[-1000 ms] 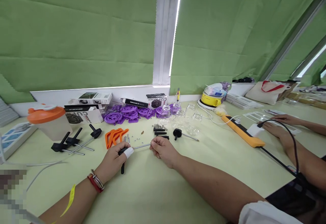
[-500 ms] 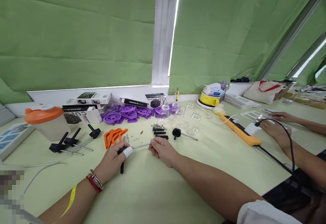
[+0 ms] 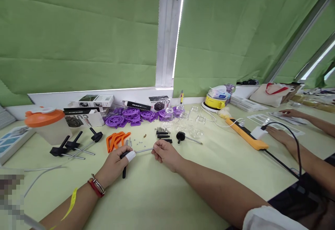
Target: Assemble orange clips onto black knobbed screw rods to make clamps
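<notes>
Just below the middle of the frame, the left hand [image 3: 115, 163] grips the black handle [image 3: 124, 170] of a T-shaped tool, a white wrap on one finger. The tool's metal rod [image 3: 143, 150] runs right from that grip to the right hand [image 3: 165, 154], whose fingers are pinched shut on the rod's far end. Both hands rest low on the pale green surface [image 3: 157, 195].

Just above the left hand lie orange clips [image 3: 116, 140], loose rods and small screws. Left of these lie more T-handle tools [image 3: 75, 146], and beyond them an orange-lidded tub [image 3: 45, 125]. Purple wheels [image 3: 131, 115] and clear jars [image 3: 192, 123] sit higher, near the window sill. At the right edge, another person's hands [image 3: 280, 134] rest by an orange power strip [image 3: 246, 134].
</notes>
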The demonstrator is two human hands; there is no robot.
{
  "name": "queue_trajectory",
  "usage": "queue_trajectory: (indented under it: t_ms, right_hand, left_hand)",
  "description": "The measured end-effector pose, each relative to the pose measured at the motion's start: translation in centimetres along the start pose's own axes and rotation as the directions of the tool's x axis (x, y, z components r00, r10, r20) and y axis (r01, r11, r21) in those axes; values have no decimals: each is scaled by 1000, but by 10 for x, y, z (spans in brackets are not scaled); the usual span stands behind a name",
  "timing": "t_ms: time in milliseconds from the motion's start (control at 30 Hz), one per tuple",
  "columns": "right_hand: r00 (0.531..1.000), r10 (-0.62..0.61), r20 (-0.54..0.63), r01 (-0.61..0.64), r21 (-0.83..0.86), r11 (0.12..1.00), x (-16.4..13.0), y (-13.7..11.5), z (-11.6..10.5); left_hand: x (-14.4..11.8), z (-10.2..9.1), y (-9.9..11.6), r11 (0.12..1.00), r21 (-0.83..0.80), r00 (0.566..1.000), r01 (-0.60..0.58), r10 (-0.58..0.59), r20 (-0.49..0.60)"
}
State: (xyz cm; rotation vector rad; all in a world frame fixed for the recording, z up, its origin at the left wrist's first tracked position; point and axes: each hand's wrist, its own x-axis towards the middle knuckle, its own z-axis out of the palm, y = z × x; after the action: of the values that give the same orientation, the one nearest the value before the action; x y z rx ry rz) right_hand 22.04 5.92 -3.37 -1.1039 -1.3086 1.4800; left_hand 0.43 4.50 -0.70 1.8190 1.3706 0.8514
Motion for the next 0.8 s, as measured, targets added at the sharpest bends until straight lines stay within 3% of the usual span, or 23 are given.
queue_trajectory:
  t_ms: [800]
  right_hand:
    - [997, -44, 62, 40, 59, 997, 4, 5, -6]
  left_hand:
    - [1, 0, 0, 998, -43, 998, 53, -52, 25]
